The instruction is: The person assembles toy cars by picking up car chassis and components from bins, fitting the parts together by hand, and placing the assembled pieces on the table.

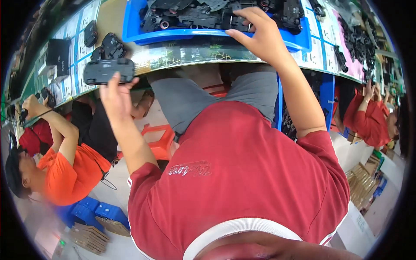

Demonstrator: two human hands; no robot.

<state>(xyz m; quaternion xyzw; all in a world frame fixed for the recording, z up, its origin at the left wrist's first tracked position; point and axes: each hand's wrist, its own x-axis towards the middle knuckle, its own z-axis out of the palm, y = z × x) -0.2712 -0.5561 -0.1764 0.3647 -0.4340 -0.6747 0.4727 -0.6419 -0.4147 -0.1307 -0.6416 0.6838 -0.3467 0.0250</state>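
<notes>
My left hand [116, 94] is closed on a black plastic device body [104, 70], a flat, rounded block with a small pale label. It is held at the table's front edge, the thumb on its near side. At the blue bin [195, 33], my right hand [262, 36] reaches over the front rim. Its thumb and fingers are spread apart above the black plastic parts [190, 16] heaped inside. Whether the fingertips touch one of these parts, I cannot tell.
More black device bodies [113, 45] lie just beyond my left hand. A dark box [56, 56] stands farther left. On the right, black parts [357, 41] cover a pink mat. A person in an orange shirt [71, 175] works at left; another person in red [368, 117] sits at right.
</notes>
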